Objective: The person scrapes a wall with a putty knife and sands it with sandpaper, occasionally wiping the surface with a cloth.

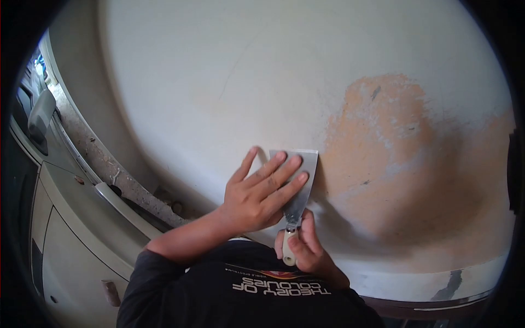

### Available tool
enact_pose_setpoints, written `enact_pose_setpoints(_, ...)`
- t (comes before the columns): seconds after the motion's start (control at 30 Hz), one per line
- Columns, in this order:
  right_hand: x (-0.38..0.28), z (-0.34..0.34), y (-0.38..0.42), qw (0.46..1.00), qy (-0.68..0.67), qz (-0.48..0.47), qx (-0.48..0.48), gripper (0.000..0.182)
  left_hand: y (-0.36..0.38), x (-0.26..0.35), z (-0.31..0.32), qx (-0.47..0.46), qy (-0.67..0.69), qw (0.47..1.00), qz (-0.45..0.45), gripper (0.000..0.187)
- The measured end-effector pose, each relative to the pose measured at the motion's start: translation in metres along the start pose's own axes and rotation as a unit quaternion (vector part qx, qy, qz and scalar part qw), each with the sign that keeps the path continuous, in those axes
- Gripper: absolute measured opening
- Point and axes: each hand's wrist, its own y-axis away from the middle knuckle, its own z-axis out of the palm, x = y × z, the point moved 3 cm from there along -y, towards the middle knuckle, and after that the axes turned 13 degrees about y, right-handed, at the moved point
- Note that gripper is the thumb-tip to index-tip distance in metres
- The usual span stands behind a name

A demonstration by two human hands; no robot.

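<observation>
My right hand [307, 249] is wrapped round the cream handle of a putty knife [306, 188] with a wide metal blade. The thumb lies along the handle, close below the blade. My left hand [261, 197] is laid over the blade with its fingers spread, fingertips on the metal near the broad edge. The blade points up against the pale wall [219, 71]. Just right of its edge begins a rough orange-beige patch [377, 142] with whitish streaks and a few grey marks. Shadows of my hands fall across the patch's lower part.
A beige car [82, 235] stands close on my left, with its side mirror [42, 112] toward the wall. Between car and wall runs a strip of rough ground [131, 186] with debris. Along the wall's foot at lower right is a dark red band [415, 309].
</observation>
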Motion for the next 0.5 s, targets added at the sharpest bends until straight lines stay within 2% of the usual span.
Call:
enact_pose_setpoints(0.1,-0.010,0.002,-0.001,1.000,0.000,-0.007,0.022,0.067,-0.018,0.006,-0.012,0.008,-0.021,1.000,-0.004,0.057)
enact_pose_setpoints(0.17,-0.005,0.003,-0.003,0.999,-0.013,-0.045,0.020,0.067,-0.019,0.007,-0.013,-0.006,-0.017,1.000,-0.019,0.056)
enact_pose_setpoints(0.23,0.006,0.007,0.003,0.999,-0.007,-0.034,0.012,0.066,0.002,0.007,-0.003,-0.007,-0.014,0.999,-0.041,0.057)
enact_pose_setpoints(0.3,0.014,0.004,0.004,1.000,0.011,0.006,-0.008,0.068,0.006,0.006,0.005,0.008,-0.038,0.999,-0.025,0.058)
enact_pose_setpoints(0.37,0.012,0.005,0.003,1.000,0.004,0.006,0.027,0.069,-0.001,0.004,-0.002,0.006,-0.036,0.999,-0.019,0.058)
enact_pose_setpoints(0.5,0.002,0.007,-0.006,0.997,-0.037,-0.058,0.041,0.070,-0.023,0.008,-0.015,0.008,-0.021,1.000,0.002,0.057)
